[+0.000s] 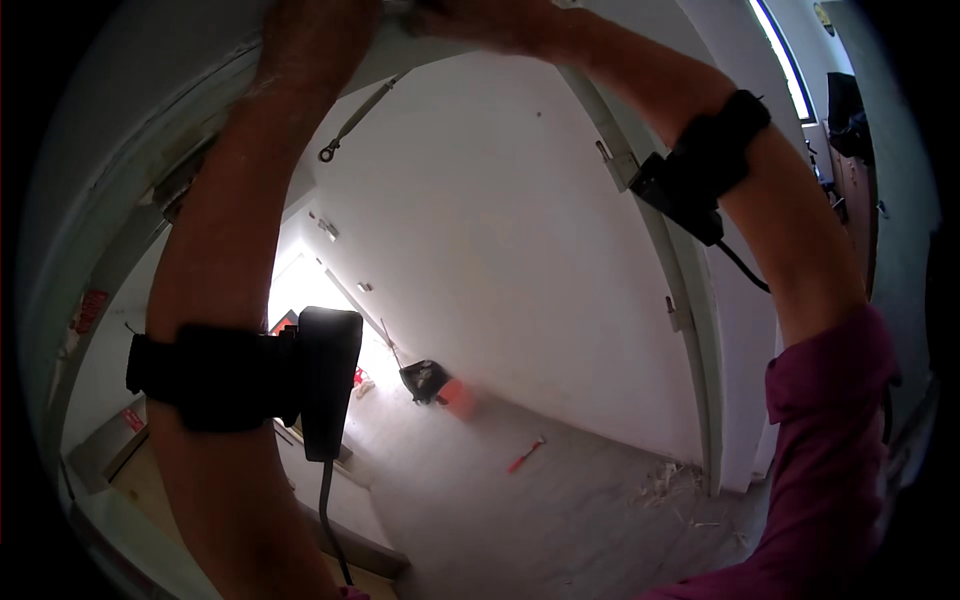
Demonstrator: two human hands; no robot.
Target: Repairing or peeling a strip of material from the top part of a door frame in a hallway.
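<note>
Nearest are the person's two raised forearms, each strapped with a black band [235,378] carrying a box and a cable [328,510]; a rolled purple sleeve [825,450] covers the right arm near the elbow; the left hand [322,18] and the right hand [485,22] come close together at the upper edge of the view, up by the top beam [425,62] of a door frame; the fingers of both are cut off or blurred, so I cannot tell whether they are clenched, released or grasping something; just below and to the right of the left wrist, a thin metal rod [362,113] hangs at a slant from the beam, its ring end pointing down and left; the right post [690,385] of the frame carries two metal fittings, the upper one near the right arm's box; beyond stands a plain white wall [500,230]; on the grey floor [450,510] lie a red-handled tool [526,455], shaped like a hammer, and, near the post's foot, pale scraps [672,484]; farther back, a black dustpan [424,380] stands beside an orange-red bucket [458,398]; bright light fills an opening [298,284] behind.
</note>
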